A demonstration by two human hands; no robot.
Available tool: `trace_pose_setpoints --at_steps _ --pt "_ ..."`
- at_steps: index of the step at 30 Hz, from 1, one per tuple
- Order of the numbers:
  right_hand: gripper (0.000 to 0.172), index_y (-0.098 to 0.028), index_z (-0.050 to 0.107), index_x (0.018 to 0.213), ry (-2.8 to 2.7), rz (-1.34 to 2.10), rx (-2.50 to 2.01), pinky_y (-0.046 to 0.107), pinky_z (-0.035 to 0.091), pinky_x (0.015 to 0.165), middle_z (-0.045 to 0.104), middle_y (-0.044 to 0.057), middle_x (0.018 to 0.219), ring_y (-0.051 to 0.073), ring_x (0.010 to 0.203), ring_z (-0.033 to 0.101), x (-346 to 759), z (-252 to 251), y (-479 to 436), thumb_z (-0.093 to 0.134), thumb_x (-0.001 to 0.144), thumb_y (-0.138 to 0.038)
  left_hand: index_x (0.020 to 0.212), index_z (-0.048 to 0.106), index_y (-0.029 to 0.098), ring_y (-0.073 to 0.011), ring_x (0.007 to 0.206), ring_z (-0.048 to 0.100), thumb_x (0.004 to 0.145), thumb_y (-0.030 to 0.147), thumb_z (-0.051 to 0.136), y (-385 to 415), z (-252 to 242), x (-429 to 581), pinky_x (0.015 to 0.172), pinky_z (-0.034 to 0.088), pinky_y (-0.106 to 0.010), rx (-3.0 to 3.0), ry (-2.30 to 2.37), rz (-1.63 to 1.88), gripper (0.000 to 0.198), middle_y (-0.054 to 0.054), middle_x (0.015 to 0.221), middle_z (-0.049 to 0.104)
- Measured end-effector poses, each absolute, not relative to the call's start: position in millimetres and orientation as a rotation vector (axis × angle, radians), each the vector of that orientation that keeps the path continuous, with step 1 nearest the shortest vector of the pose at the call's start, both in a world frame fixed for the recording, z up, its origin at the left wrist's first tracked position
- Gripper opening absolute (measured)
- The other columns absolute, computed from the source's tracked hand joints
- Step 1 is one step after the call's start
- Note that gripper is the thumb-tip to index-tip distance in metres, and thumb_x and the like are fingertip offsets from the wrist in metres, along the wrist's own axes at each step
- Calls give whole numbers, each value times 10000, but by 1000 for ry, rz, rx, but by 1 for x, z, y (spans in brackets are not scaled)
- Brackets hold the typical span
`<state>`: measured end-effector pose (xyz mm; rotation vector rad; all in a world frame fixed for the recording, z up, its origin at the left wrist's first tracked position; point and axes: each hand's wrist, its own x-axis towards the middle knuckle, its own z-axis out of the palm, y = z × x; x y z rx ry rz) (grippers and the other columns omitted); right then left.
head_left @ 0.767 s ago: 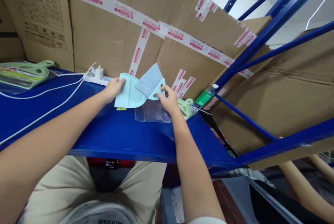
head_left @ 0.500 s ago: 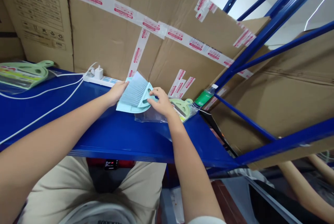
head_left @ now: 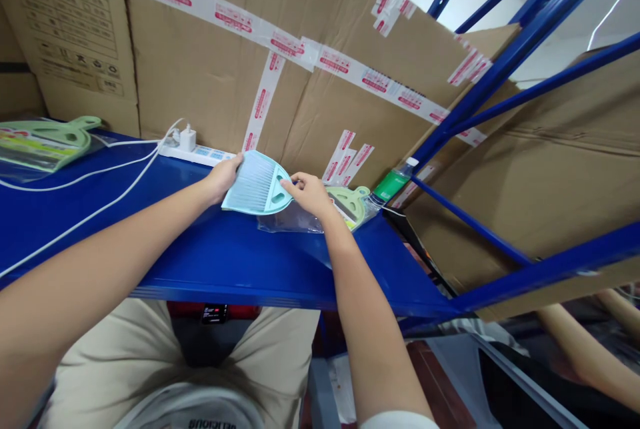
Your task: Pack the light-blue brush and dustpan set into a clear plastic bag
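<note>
A light blue dustpan is held up over the blue shelf, and a matching hand brush with pale bristles lies in it. My left hand grips the dustpan's left edge, fingers hidden behind it. At the right end, the fingers of my right hand are closed around the handle side, where brush and dustpan meet; the thumb rests by the brush. Behind my right hand is a green dustpan set in clear plastic wrapping.
Another wrapped green dustpan lies at the far left. A power strip with white cables runs along the cardboard at the back. To the right stand a green-labelled bottle and blue rack bars. Another person's arm shows at lower right.
The brush has turned and dropped from a tilted position to lie flat within the dustpan. My right hand has shifted slightly down toward the dustpan's handle end; my left hand keeps its hold.
</note>
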<state>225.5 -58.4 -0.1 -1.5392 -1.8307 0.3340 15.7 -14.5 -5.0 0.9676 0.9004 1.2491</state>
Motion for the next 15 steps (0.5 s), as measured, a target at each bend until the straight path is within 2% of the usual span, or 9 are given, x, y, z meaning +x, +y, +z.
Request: trace_pose_setpoints --at_steps 3,7,10,15 --pt "272 -211 651 784 -1751 433 -1529 264 400 573 586 -48 592 133 573 547 226 0 -56 751 840 -458 913 800 152 -323 996 790 910 399 632 -21 0 16 892 621 -421 1013 879 1096 299 -127 823 825" --pt "282 -216 615 778 -1625 586 -1520 249 388 487 533 -70 545 105 471 477 225 0 -55 837 792 -390 842 790 178 -275 923 799 785 169 767 -27 5 14 912 613 -390 1132 979 1047 62 -89 797 824" --pt "302 -216 602 770 -1534 720 -1474 235 394 458 561 -58 572 100 478 487 227 2 -56 877 759 -340 825 782 194 -268 912 797 792 121 747 -29 6 13 920 610 -408 1143 998 1081 87 -68 765 811" --pt "207 -201 635 771 -1427 998 -1403 211 398 456 580 -38 594 101 522 529 237 5 -58 840 785 -222 779 764 200 -269 944 790 824 108 725 -29 9 12 938 606 -410 1119 1043 1146 110 -55 735 792"
